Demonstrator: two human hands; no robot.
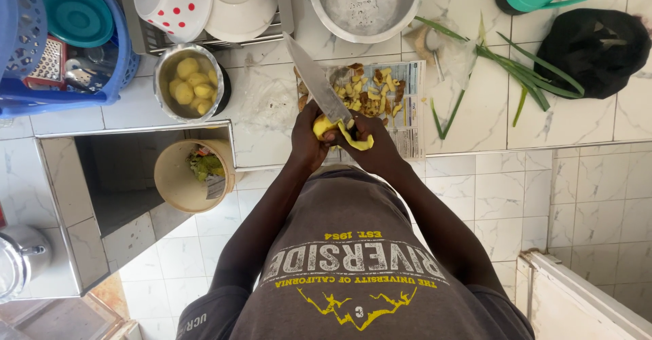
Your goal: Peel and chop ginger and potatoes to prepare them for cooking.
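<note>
Over the marble table (pixel 475 109), the left hand (pixel 307 139) pinches a potato (pixel 324 127) while the right hand (pixel 373 146) clamps the knife (pixel 316 82), its blade slanting away up-left across the potato.

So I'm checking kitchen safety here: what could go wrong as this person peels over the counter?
1. The knife blade runs close to the left hand gripping the potato, so a slip might cut the fingers.
2. The loose peel strip by the right hand hangs past the counter edge, so it may miss the paper with peels and drop to the floor tiles, likely a slip hazard.
</note>
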